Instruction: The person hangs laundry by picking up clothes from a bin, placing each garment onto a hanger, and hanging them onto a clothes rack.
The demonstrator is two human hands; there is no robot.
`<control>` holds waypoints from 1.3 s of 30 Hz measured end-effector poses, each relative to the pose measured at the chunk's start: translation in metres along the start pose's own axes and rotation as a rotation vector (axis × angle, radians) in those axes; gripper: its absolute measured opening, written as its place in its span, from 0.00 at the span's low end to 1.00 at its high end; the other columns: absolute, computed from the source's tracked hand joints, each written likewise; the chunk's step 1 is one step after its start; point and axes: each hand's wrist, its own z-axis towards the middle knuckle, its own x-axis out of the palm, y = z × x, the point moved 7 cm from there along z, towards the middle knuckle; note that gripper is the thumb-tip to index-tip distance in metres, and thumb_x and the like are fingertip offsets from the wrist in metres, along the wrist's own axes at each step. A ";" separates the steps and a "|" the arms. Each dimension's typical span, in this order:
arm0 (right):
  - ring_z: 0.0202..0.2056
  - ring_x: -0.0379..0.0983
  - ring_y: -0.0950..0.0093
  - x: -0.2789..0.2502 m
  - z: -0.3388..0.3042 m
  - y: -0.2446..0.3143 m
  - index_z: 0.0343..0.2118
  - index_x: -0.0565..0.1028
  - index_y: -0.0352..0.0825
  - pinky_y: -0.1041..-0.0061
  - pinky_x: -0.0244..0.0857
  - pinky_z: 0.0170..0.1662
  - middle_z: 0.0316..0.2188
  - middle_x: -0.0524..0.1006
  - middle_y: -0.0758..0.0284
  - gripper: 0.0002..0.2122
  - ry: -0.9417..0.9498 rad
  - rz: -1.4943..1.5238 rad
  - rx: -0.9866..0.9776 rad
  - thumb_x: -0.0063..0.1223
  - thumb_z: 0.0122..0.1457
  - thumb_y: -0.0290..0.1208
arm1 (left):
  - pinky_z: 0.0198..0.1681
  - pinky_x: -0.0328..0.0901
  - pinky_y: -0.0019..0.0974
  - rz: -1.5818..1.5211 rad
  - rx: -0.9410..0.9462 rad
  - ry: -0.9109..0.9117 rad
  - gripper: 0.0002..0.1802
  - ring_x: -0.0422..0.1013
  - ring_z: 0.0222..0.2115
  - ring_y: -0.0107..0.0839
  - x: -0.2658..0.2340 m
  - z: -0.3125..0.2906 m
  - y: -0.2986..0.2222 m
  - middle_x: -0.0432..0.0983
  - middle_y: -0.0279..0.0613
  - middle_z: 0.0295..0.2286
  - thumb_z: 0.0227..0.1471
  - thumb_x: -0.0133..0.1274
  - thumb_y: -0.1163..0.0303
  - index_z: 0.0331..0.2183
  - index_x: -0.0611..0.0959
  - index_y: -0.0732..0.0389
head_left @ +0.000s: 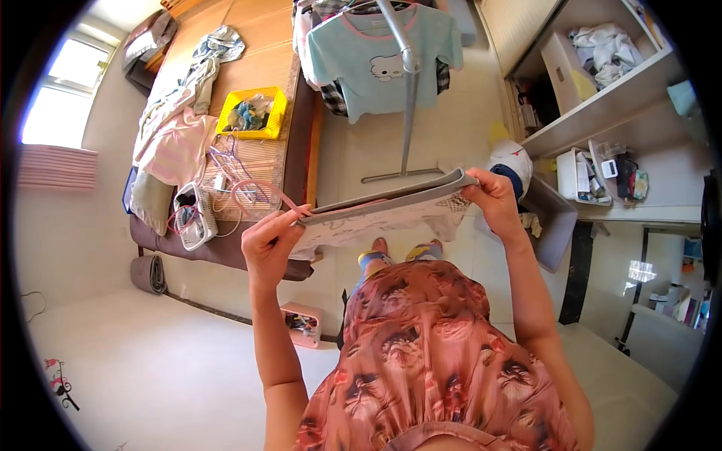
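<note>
A white printed garment with a grey waistband [387, 198] is stretched between my two hands in front of my body. My left hand [272, 239] is closed on one end of the band, fingers pinched together. A pink hanger [252, 188] sticks out from that same hand, curving up and to the left. At the other end, my right hand [492, 197] grips the band's corner between thumb and fingers. Below the band the cloth hangs loosely; its full shape is hidden from here.
Ahead stands a metal clothes rack [410, 64] with a light blue T-shirt [376, 56]. On the bed at left are a yellow basket [280, 113], several hangers [229, 159] and a white basket [197, 239]. Open shelves [594, 113] line the right. A pink bin [310, 340] stands low at left.
</note>
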 end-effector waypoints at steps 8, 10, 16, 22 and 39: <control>0.30 0.70 0.80 -0.002 0.005 0.054 0.32 0.78 0.30 0.84 0.64 0.35 0.27 0.77 0.68 0.06 -0.079 -0.419 -0.243 0.56 0.53 0.26 | 0.19 0.54 0.21 0.032 0.067 0.024 0.19 0.59 0.17 0.16 0.021 0.015 -0.010 0.71 0.32 0.19 0.39 0.55 0.87 0.37 0.83 0.63; 0.31 0.71 0.78 0.005 0.006 0.059 0.33 0.78 0.30 0.82 0.65 0.35 0.30 0.78 0.65 0.06 -0.073 -0.448 -0.232 0.56 0.51 0.21 | 0.19 0.52 0.22 0.039 0.067 0.051 0.19 0.57 0.16 0.16 0.031 0.019 -0.010 0.66 0.31 0.16 0.39 0.55 0.86 0.37 0.83 0.62; 0.30 0.74 0.75 0.016 0.005 0.059 0.32 0.78 0.32 0.80 0.66 0.33 0.29 0.79 0.65 0.08 -0.062 -0.511 -0.328 0.55 0.47 0.16 | 0.19 0.52 0.23 0.005 0.053 0.120 0.19 0.57 0.15 0.18 0.047 0.027 -0.008 0.62 0.32 0.14 0.39 0.56 0.84 0.38 0.83 0.59; 0.29 0.74 0.74 0.052 0.010 0.077 0.30 0.78 0.32 0.79 0.67 0.32 0.28 0.79 0.65 0.09 -0.028 -0.615 -0.437 0.57 0.44 0.15 | 0.20 0.58 0.27 0.175 0.197 0.242 0.18 0.63 0.17 0.20 0.089 0.027 -0.018 0.67 0.36 0.15 0.42 0.56 0.82 0.39 0.83 0.59; 0.28 0.72 0.75 0.049 0.006 0.100 0.37 0.77 0.34 0.78 0.65 0.34 0.25 0.76 0.65 0.09 -0.013 -0.987 -0.426 0.52 0.52 0.23 | 0.31 0.63 0.19 -0.408 -0.100 0.428 0.12 0.67 0.28 0.13 0.107 0.053 0.028 0.79 0.34 0.30 0.49 0.55 0.80 0.38 0.81 0.66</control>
